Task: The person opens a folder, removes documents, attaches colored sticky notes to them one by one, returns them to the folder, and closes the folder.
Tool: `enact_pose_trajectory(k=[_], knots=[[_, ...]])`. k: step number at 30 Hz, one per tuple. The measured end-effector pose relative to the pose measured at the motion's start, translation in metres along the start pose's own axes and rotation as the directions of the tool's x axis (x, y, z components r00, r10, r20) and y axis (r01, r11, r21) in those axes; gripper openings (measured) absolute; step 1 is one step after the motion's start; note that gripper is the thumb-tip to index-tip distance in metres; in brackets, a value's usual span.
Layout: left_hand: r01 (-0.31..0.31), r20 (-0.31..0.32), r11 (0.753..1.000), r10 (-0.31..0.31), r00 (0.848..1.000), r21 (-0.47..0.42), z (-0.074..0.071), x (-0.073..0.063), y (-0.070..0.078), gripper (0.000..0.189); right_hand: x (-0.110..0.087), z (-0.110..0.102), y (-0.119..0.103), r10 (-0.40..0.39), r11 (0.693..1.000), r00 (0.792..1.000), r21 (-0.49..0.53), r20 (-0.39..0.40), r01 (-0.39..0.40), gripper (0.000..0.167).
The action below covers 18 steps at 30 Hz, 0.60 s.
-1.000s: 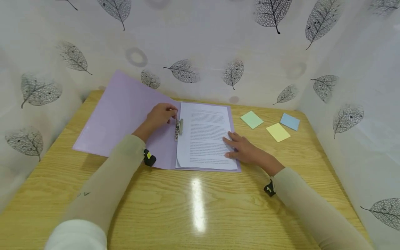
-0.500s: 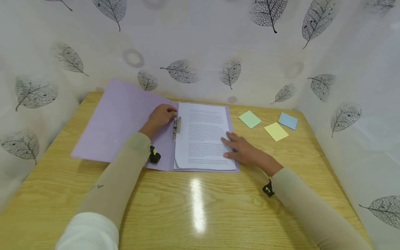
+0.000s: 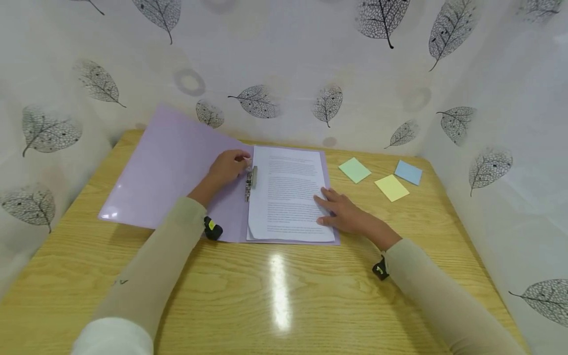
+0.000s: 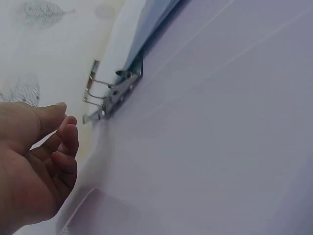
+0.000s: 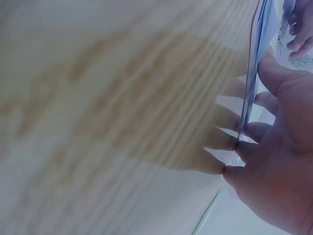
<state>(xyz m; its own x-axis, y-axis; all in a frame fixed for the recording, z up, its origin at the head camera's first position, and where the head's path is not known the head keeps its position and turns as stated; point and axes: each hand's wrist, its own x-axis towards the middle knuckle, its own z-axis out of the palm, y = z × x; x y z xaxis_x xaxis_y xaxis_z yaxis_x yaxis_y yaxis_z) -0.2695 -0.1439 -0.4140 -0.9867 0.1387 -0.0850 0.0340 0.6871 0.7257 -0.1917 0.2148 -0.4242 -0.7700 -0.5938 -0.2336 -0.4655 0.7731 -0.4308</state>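
A lilac folder lies spread out, its left cover tilted up off the table. Printed sheets rest on its right side, beside a metal binder clip at the spine. My left hand is at the top end of this clip, fingers curled and thumb near the index fingertip. In the left wrist view, the clip stands a short way from the fingertips, and nothing shows between them. My right hand rests with spread fingers on the sheets' right edge; the right wrist view shows its fingertips along that edge.
Green, yellow and blue sticky notes lie to the right of the folder. A leaf-patterned curtain hangs behind and at both sides of the wooden table.
The left forearm swung right, then back left, while the fingers stayed by the clip. The folder's left cover dipped and rose a little. My right hand has kept its place.
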Motion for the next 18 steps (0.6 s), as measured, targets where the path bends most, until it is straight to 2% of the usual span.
enact_pose_trajectory(k=[4, 9, 13, 18], knots=[[-0.042, 0.032, 0.998, 0.044, 0.999, -0.052, -0.003, -0.03, 0.008, 0.042, 0.001, 0.0, 0.0, -0.002, 1.0, 1.0, -0.002, -0.002, 0.002, 0.072], [-0.028, 0.075, 0.995, 0.035, 0.997, -0.093, -0.002, -0.081, 0.017, 0.047, 0.0, 0.0, -0.001, -0.009, 1.0, 1.0, -0.005, -0.011, 0.009, 0.071], [-0.021, 0.081, 0.996, 0.029, 0.996, -0.089, -0.002, -0.118, 0.015, 0.046, -0.001, -0.001, -0.003, -0.007, 1.0, 1.0, 0.004, -0.01, 0.007, 0.071], [-0.031, 0.051, 0.994, 0.037, 0.998, -0.109, -0.006, -0.158, 0.006, 0.045, -0.001, -0.001, -0.001, -0.015, 1.0, 1.0, -0.006, -0.009, 0.015, 0.071]])
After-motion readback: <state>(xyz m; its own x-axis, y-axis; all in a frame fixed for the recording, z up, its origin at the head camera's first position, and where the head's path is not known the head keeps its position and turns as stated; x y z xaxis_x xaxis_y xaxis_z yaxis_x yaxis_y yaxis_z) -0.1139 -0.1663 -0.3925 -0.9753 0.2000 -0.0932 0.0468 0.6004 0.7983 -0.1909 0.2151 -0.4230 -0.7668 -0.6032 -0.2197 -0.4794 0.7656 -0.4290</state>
